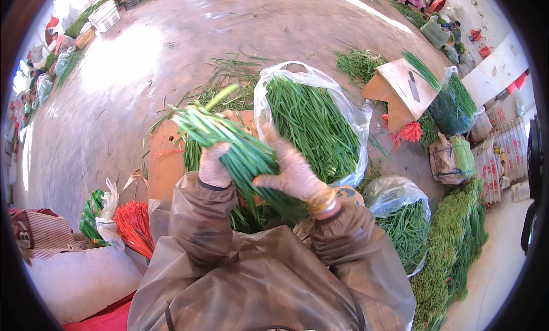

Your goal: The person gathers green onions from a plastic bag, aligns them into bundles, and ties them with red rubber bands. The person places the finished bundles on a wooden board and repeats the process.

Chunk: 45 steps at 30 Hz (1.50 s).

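My left hand [215, 164], in a thin pale glove, is closed around a bunch of long green leafy stalks [238, 146], possibly garlic chives. The bunch slants from upper left to lower right above a wooden board [165, 159]. On its right side, my right hand [296, 170], gloved and blurred, has its fingers spread, with the thumb over the stalks. Just beyond that hand lies a clear plastic bag [363, 129] full of the same greens [311, 125]. More stalks show beneath my hands.
Red ties [134, 228] lie at lower left. To the right are a smaller bag of greens [403, 236], a long row of bundles [446, 245] and a wooden stand [401, 88] bearing a knife [414, 87]. Loose stalks litter the floor. Other people sit far off at both sides.
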{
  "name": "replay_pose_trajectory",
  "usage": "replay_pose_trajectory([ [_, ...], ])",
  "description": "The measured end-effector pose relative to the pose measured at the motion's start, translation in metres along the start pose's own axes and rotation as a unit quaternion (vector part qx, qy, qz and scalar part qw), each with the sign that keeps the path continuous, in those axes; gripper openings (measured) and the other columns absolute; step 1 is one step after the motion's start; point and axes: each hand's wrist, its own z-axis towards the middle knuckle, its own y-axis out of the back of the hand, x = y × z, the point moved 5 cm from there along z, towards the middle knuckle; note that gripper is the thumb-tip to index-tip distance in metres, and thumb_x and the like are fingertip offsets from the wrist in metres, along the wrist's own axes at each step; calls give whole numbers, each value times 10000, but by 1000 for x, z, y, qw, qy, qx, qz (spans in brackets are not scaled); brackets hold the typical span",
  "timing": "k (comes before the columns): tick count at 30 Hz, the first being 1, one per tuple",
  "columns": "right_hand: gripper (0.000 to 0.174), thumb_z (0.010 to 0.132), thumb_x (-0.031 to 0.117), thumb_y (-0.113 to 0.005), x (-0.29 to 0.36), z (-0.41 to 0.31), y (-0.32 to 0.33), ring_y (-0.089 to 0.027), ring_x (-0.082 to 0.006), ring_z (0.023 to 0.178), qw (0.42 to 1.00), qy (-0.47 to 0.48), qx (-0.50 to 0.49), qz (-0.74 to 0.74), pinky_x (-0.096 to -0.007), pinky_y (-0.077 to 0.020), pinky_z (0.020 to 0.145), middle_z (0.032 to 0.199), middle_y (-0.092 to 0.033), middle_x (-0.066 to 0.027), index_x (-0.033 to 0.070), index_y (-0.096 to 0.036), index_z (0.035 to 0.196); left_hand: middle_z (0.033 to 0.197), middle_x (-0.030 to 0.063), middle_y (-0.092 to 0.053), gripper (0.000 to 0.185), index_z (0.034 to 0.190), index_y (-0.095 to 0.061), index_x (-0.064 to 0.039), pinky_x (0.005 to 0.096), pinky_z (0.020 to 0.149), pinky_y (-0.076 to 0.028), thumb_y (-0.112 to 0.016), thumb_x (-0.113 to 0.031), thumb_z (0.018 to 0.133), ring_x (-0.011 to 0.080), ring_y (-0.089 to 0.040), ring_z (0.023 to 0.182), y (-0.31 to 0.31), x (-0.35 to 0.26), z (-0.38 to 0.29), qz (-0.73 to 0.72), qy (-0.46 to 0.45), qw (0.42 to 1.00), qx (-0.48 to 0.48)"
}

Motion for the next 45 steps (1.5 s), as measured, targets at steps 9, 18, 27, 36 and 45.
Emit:
replay_pose_trajectory([
  [9, 961, 780, 255, -798, -24, -83, -59, -492, -313, 1294, 956, -268, -49, 108, -405, -403, 1043, 1341, -554, -213, 43, -228, 1524, 1344, 91, -564, 644, 1408, -459, -87, 409, 1044, -441, -678, -425, 905, 242, -559, 1201, 39, 67, -82, -66, 151, 986, -13],
  [18, 969, 799, 427, -718, 29, -57, -5, -523, -444, 1221, 891, -256, 202, -316, -431, -441, 1017, 1318, -487, -372, -98, -255, 1469, 1145, 94, -673, 323, 1200, -636, -103, 423, 976, -479, -640, -284, 933, 264, -625, 1062, -12, 144, -97, -273, 291, 905, -146],
  [27, 771, 800, 536, -706, 18, -4, 2, -631, -409, 1068, 829, -312, 323, -335, -437, -506, 908, 1125, -639, -306, -51, -531, 1269, 1315, 120, -591, 806, 1379, -485, -128, 522, 1065, -439, -597, -696, 818, 308, -578, 1195, -3, 134, -109, -326, 249, 908, -81],
  [36, 357, 976, 223, -596, 66, -96, -25, -664, -193, 769, 932, -315, 178, -15, -343, -543, 680, 852, -657, -104, -45, -581, 1213, 970, 106, -667, 271, 1060, -632, -4, 388, 851, -548, -662, -211, 888, 232, -655, 874, 55, 120, -135, -103, 326, 936, -87],
  [45, 679, 913, 327, -702, 19, -9, -74, -576, -200, 1104, 899, -66, -148, 408, -351, -478, 941, 1162, -626, -90, 48, -371, 1436, 853, 126, -655, 523, 1180, -564, -18, 333, 659, -514, -787, -107, 715, 212, -623, 696, 27, -31, -103, 202, 303, 920, 142],
])
